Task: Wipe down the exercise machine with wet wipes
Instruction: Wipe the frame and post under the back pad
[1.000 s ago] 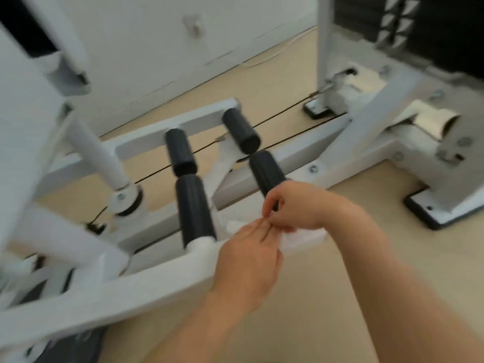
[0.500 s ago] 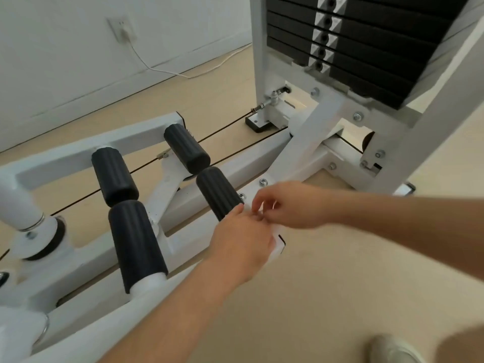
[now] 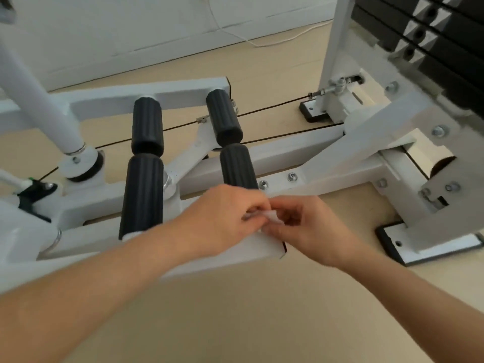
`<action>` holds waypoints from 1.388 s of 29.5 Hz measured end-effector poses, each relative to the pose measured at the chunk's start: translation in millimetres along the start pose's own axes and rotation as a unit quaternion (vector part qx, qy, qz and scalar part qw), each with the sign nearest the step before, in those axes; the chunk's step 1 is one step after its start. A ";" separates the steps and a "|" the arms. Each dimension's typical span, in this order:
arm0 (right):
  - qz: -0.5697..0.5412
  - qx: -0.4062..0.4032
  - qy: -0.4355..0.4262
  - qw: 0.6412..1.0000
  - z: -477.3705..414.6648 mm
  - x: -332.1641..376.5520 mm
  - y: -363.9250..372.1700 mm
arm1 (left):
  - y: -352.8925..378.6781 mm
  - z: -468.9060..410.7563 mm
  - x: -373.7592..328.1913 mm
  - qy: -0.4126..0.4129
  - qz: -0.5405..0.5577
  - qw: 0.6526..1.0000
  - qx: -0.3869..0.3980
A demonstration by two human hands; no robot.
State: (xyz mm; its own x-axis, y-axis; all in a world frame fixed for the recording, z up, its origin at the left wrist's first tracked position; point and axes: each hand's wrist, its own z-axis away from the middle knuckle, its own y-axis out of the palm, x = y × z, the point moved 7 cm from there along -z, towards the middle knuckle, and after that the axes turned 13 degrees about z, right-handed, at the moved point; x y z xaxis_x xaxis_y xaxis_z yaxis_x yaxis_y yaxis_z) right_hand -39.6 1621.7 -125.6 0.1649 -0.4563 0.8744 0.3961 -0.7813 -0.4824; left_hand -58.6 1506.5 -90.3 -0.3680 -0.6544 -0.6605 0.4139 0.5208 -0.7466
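Down low at the base of the exercise machine now, looking across 4 black foam rollers toward the weight stack at the upper right. Bringing left hand and right hand together just above the capped near end of the closest white frame bar, fingertips touching. Pinching a small crumpled wet wipe between them, white, with only a corner peeking out. Curled tight over one side with the left fingers, nipped at the other by right thumb and forefinger. Cannot tell whether resting on the bar or held just clear of it.

Looks like a regrip or unfolding step rather than a wiping stroke: bunched too small to cover much. Plenty left to clean, by the look of it: the rollers, the diagonal brace, the 2 bolts just beyond the fingers, the black-edged foot plate at the right on the floor.

Next, probably: spreading the wipe flat, passing it to 1 hand, pressing it onto the bar's top face and drawing along toward the far end. Calls for firm, flat contact and care around the thin cable behind the rollers. Worth minding the bar's end-cap edge too, an easy spot for snagging or tearing a thin wipe.
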 end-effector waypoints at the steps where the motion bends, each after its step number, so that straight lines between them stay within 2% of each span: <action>1: -0.059 0.010 0.027 0.998 -2.1 -8.4 -5.1 | -0.3 -6.8 0.0 -0.032 0.033 0.999 0.002; 4: -0.156 0.029 0.099 0.982 -0.9 -36.5 -20.9 | 0.9 -25.1 -2.2 -0.119 0.135 0.983 0.029; 6: -0.179 -0.019 0.113 0.977 3.3 -51.4 -36.6 | 1.4 -36.5 -10.0 -0.152 0.155 0.974 0.063; 8: -0.182 -0.085 0.117 0.973 6.3 -63.1 -51.3 | -3.7 -49.1 -13.5 -0.170 0.170 0.969 0.058; 12: -0.246 -0.168 0.162 0.941 5.5 -84.0 -65.0 | -11.2 -83.4 -15.4 -0.180 0.109 0.978 0.000; 15: -0.311 -0.188 0.187 0.913 -6.3 -100.8 -60.9 | -12.8 -104.9 -10.0 -0.163 0.074 0.983 -0.033; 20: -0.337 -0.220 0.204 0.892 -19.3 -132.5 -58.0 | 1.2 -128.3 19.8 -0.164 0.058 0.985 0.010; 22: -0.295 -0.266 0.195 0.897 -20.6 -139.1 -59.7 | 7.2 -138.2 28.8 -0.157 0.026 0.987 0.022; 23: -0.215 -0.297 0.186 0.912 -19.7 -140.2 -63.3 | 10.9 -144.1 30.3 -0.143 -0.013 0.989 0.029; 25: 0.023 -0.342 0.140 0.929 -17.2 -130.9 -68.5 | 21.4 -156.0 26.2 -0.095 -0.099 0.989 0.050; 27: 0.185 -0.353 0.074 0.914 -18.4 -121.7 -63.8 | 29.6 -166.9 22.3 -0.048 -0.145 0.987 0.057; 28: 0.206 -0.356 0.060 0.909 -19.2 -124.2 -62.2 | 31.2 -171.9 23.7 -0.043 -0.149 0.986 0.057; 31: 0.165 -0.372 0.076 0.911 -20.0 -134.4 -64.5 | 29.0 -178.7 35.1 -0.069 -0.145 0.985 0.069; 35: 0.218 -0.387 0.062 0.894 -22.7 -129.6 -69.7 | 24.4 -180.9 47.4 -0.073 -0.161 0.980 0.096; 39: 0.147 -0.436 0.088 0.883 -22.3 -139.2 -80.5 | 18.6 -188.4 48.9 -0.072 -0.166 0.979 0.098; 41: 0.180 -0.447 0.047 0.875 -20.7 -140.1 -79.2 | 12.4 -191.0 50.7 -0.078 -0.189 0.974 0.095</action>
State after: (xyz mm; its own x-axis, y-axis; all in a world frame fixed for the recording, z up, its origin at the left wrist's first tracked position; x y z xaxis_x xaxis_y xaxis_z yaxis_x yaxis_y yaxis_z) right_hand -112.8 1738.7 -211.1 0.0417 -0.7418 0.6693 -0.5382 -0.5811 -0.6104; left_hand -231.3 1584.5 -148.2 -0.3995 -0.8628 -0.3097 0.4251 0.1249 -0.8965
